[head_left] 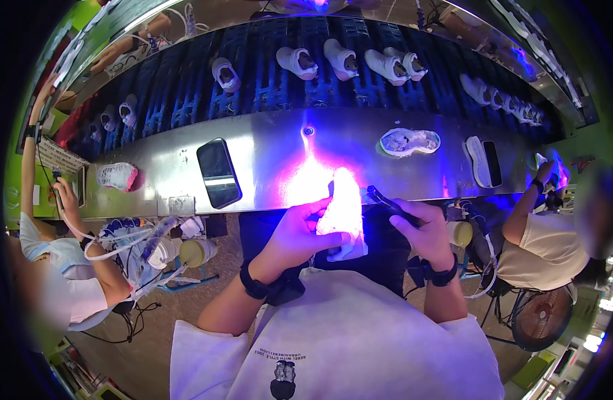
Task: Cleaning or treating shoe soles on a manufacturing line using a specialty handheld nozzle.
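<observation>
My left hand [303, 233] grips a white shoe [345, 217] above the near edge of the metal bench, its thumb and fingers pressed on the side. Bright white and violet light washes out most of the shoe's detail. A slim black hand tool [388, 202] is in my right hand [423, 233], its tip pointing toward the shoe but apart from it. The exact kind of tool cannot be made out. Just beyond the shoe, a small lamp [308, 131] glows blue-violet on the bench.
A black smartphone [220, 175] lies left on the metal bench [266, 130]. A shoe sole [410, 142] lies to the right. Beyond, a dark slatted conveyor [253, 60] carries several white shoes [297, 63]. Co-workers sit on both sides; a fan [542, 319] stands lower right.
</observation>
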Demonstrator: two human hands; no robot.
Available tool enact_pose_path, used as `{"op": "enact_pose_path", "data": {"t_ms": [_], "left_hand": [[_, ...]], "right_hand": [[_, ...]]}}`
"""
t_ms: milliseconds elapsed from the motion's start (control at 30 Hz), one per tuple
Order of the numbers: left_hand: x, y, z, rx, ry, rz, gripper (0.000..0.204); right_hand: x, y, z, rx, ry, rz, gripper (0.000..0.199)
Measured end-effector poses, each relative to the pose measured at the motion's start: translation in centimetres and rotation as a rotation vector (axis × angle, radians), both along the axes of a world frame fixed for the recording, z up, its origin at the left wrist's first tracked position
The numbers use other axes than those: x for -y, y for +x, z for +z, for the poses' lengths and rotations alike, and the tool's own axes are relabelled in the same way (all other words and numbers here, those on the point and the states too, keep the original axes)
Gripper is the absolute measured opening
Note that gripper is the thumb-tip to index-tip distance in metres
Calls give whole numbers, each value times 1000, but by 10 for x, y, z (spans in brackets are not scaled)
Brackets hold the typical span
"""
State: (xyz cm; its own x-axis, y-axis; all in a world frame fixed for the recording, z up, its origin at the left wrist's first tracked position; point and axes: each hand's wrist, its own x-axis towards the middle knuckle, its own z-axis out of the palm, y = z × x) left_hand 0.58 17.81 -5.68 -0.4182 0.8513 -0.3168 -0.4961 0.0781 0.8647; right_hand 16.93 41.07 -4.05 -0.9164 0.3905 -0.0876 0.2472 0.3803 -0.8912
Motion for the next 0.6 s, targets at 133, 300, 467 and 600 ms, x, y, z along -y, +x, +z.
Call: {"op": "enact_pose_path", "data": {"t_ms": [133, 300, 467, 600], "left_hand": [[5, 2, -8, 104, 40, 19, 49], [7, 5, -7, 16, -10, 96, 41], [-3, 10, -1, -223, -106, 98, 43], [-13, 9, 9, -243, -106, 127, 50]], "right_hand": [[20, 0, -12, 9, -54, -29, 36], [15, 11, 4, 49, -32, 115, 37], [11, -5, 9, -1, -19, -1, 36], [-1, 8, 9, -16, -66, 12, 37]]}}
